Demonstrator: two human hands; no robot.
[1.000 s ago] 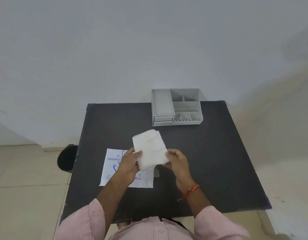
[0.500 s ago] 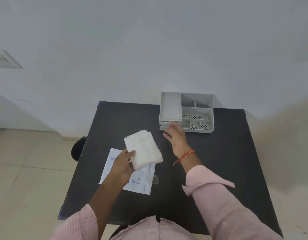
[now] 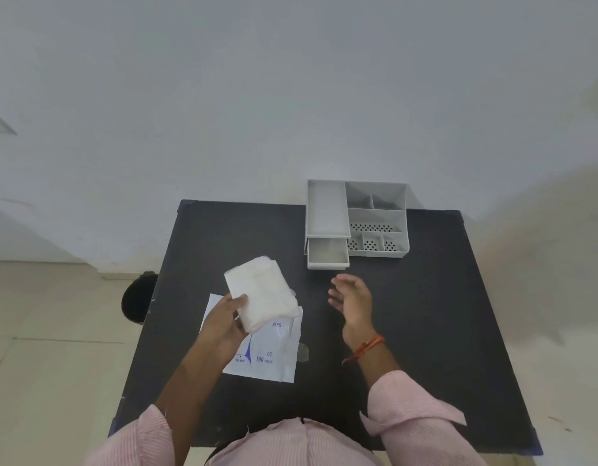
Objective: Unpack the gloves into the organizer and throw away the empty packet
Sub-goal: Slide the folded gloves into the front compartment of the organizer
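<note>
Holding the folded stack of gloves (image 3: 260, 292) in the left hand (image 3: 223, 326) while the organizer's small drawer (image 3: 328, 253) is standing pulled out.

The left hand is gripping the white stack by its near-left corner and keeping it raised above the flat empty packet (image 3: 272, 351) on the black table (image 3: 442, 314), probably to keep the gloves together until they can go in. The right hand (image 3: 353, 297) is hovering with fingers spread and nothing in it, just near of the grey organizer (image 3: 375, 210) at the table's far edge. Half a second ago that hand was touching the drawer front and the drawer was closed; now it is drawing back and the drawer is open. A dark bin (image 3: 138, 297) is sitting on the floor off the table's left edge, likely for the packet.
</note>
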